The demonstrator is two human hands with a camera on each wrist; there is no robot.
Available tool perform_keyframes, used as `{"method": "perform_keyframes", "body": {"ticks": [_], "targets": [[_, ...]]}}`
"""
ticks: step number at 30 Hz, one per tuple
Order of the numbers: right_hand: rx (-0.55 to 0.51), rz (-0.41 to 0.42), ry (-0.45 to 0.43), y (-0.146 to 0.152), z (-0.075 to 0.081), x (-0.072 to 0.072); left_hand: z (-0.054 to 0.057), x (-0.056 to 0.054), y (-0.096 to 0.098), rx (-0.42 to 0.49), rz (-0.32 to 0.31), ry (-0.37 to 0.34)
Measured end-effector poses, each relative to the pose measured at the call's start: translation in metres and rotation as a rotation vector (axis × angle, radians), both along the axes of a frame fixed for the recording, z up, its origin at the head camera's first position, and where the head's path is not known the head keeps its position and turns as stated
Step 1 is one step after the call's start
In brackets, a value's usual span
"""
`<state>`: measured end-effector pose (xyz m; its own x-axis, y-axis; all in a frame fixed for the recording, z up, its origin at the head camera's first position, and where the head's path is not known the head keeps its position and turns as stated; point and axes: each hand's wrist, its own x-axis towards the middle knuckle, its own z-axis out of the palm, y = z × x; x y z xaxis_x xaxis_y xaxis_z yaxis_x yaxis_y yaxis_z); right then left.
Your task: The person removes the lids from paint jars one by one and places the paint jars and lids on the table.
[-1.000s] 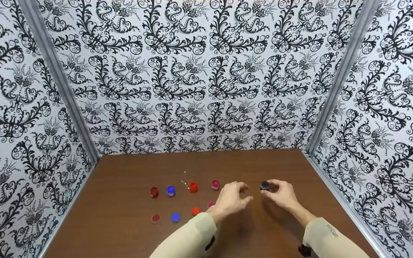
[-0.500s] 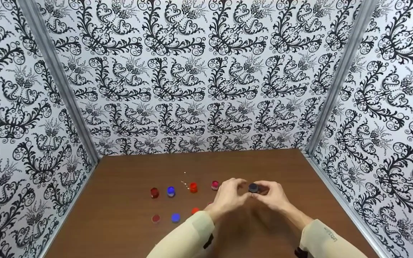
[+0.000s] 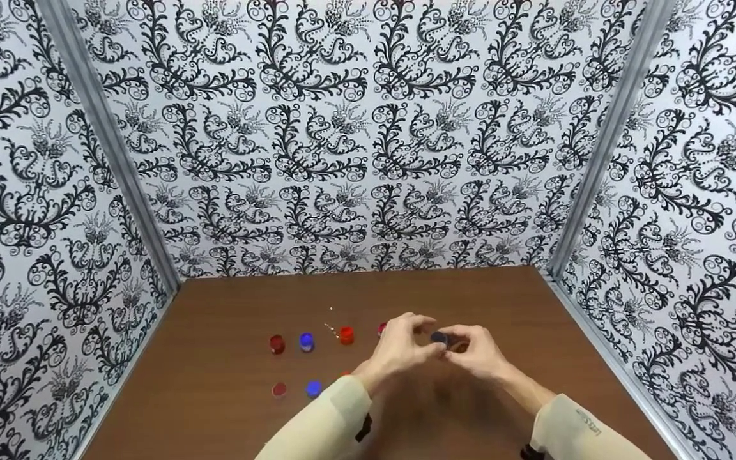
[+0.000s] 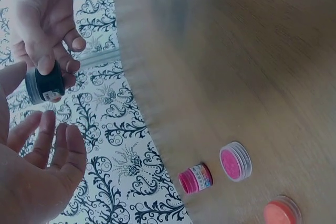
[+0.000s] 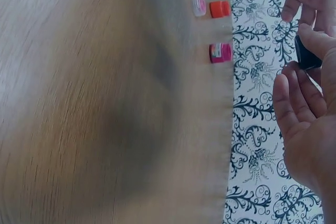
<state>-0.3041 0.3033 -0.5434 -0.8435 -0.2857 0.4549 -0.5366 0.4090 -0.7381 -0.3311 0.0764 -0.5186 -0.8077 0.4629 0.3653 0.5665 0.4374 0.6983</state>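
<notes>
My right hand [image 3: 483, 352] grips a small black paint jar [image 4: 51, 83] between thumb and fingers, raised over the table. Opposite it, my left hand [image 3: 398, 348] is bent round the jar's lid end. The left thumb [image 4: 11, 78] lies right at the lid in the left wrist view, while the left fingers [image 4: 44, 137] curve beside the jar with a small gap. In the right wrist view, the jar is partly hidden behind the right thumb [image 5: 317, 40].
Opened paint jars stand in a back row: dark red [image 3: 276, 344], blue [image 3: 306, 342], orange-red [image 3: 346, 335] and pink [image 4: 195, 178]. Their lids lie nearer me: dark red [image 3: 279, 389], blue [image 3: 314, 388], pink [image 4: 235, 162] and orange [image 4: 281, 211]. Patterned walls [image 3: 368, 160] enclose the table [image 3: 214, 319].
My right hand has carried the black jar leftward to my left hand. The left hand has come up to its lid, now covering the pink lid and part of the pink jar.
</notes>
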Motion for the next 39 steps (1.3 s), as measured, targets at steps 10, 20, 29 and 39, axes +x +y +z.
{"method": "perform_keyframes", "body": {"ticks": [10,20,29,39], "targets": [[-0.069,0.137,0.060,-0.004,-0.009,-0.001,-0.004,-0.001,-0.009,0.029,-0.085,0.075],[-0.162,0.244,0.065,-0.016,0.000,0.002,-0.001,0.000,-0.020,0.121,-0.155,0.046],[-0.205,0.312,0.031,-0.022,0.005,0.001,0.008,0.002,-0.026,0.142,-0.186,-0.006],[-0.208,0.303,0.018,-0.024,0.006,0.000,0.021,0.010,-0.029,0.135,-0.156,-0.004]]}}
